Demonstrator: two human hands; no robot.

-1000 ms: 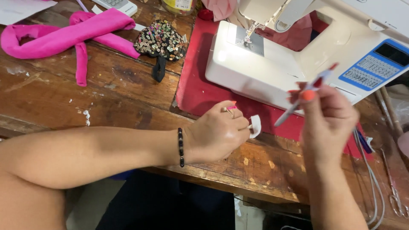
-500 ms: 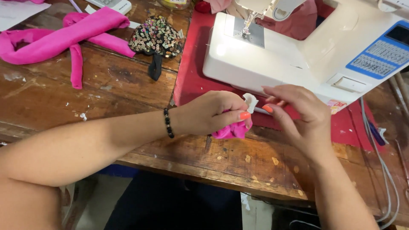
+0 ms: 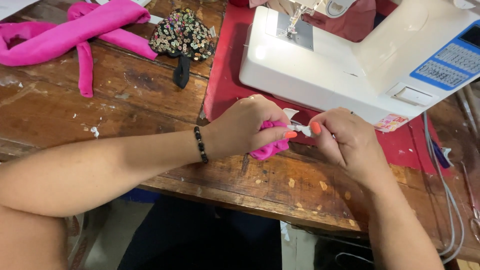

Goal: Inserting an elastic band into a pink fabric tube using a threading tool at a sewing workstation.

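My left hand (image 3: 247, 127) is closed around a small bunched piece of pink fabric (image 3: 270, 146) at the front of the wooden table (image 3: 125, 100). A beaded bracelet sits on that wrist. My right hand (image 3: 345, 140) pinches a small white piece (image 3: 299, 128) right against the fabric, thumb and finger tips meeting my left fingertips. Both hands rest just in front of the white sewing machine (image 3: 360, 55), over the edge of the red mat (image 3: 225, 85).
A long pink fabric strip (image 3: 70, 35) lies at the back left. A black sequined piece (image 3: 182, 37) lies beside the red mat. Grey cables (image 3: 442, 175) and a pair of metal scissors (image 3: 472, 200) run along the right edge.
My right hand, which held a pen-like tool up a second ago, has come down to the pink fabric in my left hand and now pinches a white piece there.
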